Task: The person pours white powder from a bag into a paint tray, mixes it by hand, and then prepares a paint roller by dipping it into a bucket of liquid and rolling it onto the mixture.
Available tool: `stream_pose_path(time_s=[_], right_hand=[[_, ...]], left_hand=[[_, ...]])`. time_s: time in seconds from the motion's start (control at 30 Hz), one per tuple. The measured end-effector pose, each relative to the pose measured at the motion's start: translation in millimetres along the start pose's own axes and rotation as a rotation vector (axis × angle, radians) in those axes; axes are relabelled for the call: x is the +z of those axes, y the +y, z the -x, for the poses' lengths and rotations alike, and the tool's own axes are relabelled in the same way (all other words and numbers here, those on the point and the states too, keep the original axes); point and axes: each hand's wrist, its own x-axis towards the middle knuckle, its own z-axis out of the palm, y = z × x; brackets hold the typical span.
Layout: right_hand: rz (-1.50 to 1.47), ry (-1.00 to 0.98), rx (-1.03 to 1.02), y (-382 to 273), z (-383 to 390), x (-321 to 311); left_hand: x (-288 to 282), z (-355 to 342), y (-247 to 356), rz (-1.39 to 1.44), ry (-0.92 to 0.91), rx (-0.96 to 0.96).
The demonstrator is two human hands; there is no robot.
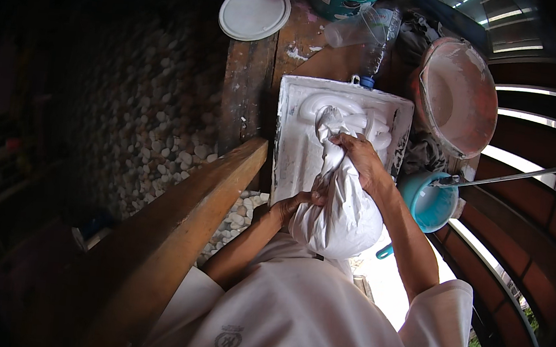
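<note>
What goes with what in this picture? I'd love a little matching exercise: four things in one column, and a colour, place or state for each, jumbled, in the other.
Things
1. white bag
2. rectangular tray
3. plastic bottle
4. large bucket

Descriptions
A. orange-pink outside, with a whitish coating inside
B. held by the left hand and the right hand
C. see-through, with a blue cap
D. has thick white coils lying in it

Right pairs: 1-B, 2-D, 3-C, 4-A
</note>
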Motion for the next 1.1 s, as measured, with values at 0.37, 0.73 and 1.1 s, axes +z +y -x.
stream_pose_path(time_s=[0.37, 0.73, 1.1], right_hand=[[1.432, -0.213, -0.847, -3.1, -30.0, -22.2], [0.274, -0.063, -0.051, -25.4, -19.5, 3.8], [0.701, -0.144, -0.111, -42.4, -31.1, -8.9]], left_hand=[[3.4, 0.0, -1.8, -0.002, 0.023, 0.08], [45.9, 2.8, 14.9, 0.22, 0.191, 0.069], [46.3, -1.5, 3.0, 0.155, 0.021, 0.165]])
